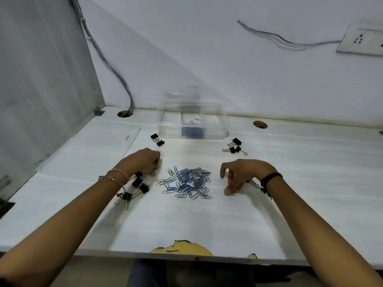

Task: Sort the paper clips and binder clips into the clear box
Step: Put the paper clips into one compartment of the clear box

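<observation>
A pile of blue and silver paper clips (186, 182) lies on the white desk between my hands. The clear box (224, 123) stands behind it, open, with blue paper clips (192, 132) in its middle front compartment. Black binder clips lie in groups: two left of the box (157, 139), three to its right (235, 147), several by my left wrist (139, 184), one under my right wrist (251, 182). My left hand (145, 162) is curled into a fist left of the pile, with a glint of metal at the fingers. My right hand (238, 176) pinches a silver paper clip (232, 193) against the desk, right of the pile.
The desk has two round cable holes (124, 113) (260, 124) near the back wall. A grey partition (41, 90) closes the left side. The front edge is chipped (182, 248). A wall socket (362, 40) with loose wires sits at the upper right.
</observation>
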